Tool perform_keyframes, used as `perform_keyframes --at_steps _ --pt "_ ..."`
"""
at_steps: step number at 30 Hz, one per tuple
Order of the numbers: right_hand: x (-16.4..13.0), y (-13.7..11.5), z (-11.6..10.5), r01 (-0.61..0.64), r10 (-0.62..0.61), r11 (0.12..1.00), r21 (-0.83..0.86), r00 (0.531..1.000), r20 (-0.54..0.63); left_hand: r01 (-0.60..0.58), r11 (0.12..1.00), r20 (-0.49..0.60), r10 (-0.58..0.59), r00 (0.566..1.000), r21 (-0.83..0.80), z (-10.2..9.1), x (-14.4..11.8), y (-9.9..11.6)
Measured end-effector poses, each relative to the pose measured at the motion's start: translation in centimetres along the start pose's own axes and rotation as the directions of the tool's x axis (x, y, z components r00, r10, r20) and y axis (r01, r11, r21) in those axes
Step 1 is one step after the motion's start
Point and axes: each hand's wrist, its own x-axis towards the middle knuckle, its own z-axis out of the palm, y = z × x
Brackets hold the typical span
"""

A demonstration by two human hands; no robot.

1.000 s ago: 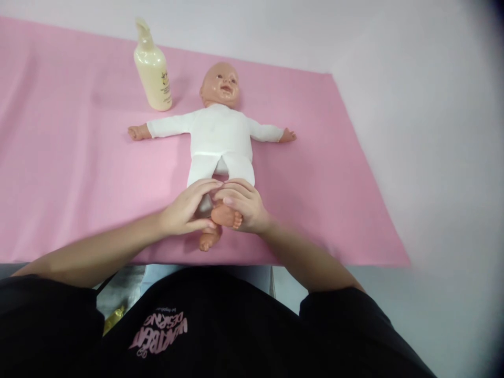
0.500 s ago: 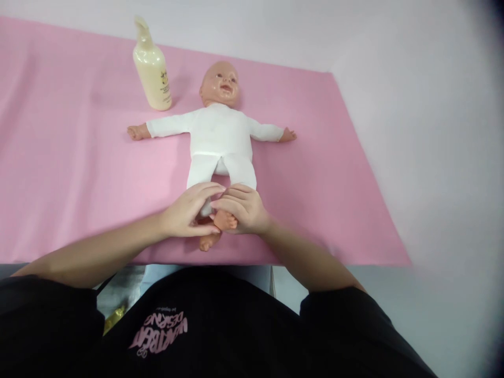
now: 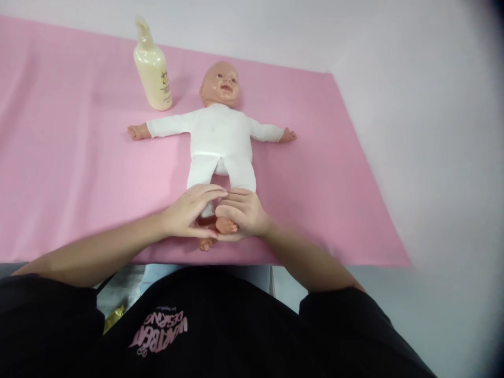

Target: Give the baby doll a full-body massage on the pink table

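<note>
A baby doll (image 3: pixel 221 131) in white lies on its back, arms spread and head away from me. My right hand (image 3: pixel 246 214) is wrapped around its lower leg at the right, and that foot (image 3: pixel 227 225) pokes out below my thumb. My left hand (image 3: pixel 192 211) is curved like a C over the doll's other leg, thumb and fingers well apart. Its fingertips meet my right hand. Beneath it the doll's other foot (image 3: pixel 207 244) rests near the table's front edge, partly hidden.
A cream-coloured pump bottle (image 3: pixel 154 76) stands upright to the left of the doll's head. Pink cloth (image 3: pixel 315 184) covers the table, its right edge slanting toward me. A white surface (image 3: pixel 433 157) lies beyond it.
My right hand has turned slightly and shifted a little toward me on the leg, tilting the held foot downward. My left fingers have moved slightly right. The doll's body and the bottle stay put.
</note>
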Motion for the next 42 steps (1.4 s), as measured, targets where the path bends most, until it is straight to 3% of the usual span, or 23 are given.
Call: perform_keyframes --at_steps 8,17,28,42 --pt "-0.4 -0.2 0.2 -0.021 0.021 0.998 0.051 1.000 0.012 0.050 0.999 0.039 -0.051 0.998 0.022 0.0 -0.1 0.0" --pt "0.3 -0.2 -0.2 -0.015 0.027 0.990 0.142 0.996 -0.086 0.034 0.999 0.029 -0.034 0.999 0.012 0.1 -0.2 -0.1" --pt "0.5 -1.1 -0.3 0.020 -0.012 0.980 0.196 0.999 -0.043 0.081 0.997 0.095 -0.081 0.992 0.009 -0.1 0.0 0.1" --pt "0.1 -1.4 0.4 0.019 0.045 0.935 0.353 0.984 -0.173 0.050 0.994 0.017 -0.052 0.999 0.100 0.2 0.0 0.4"
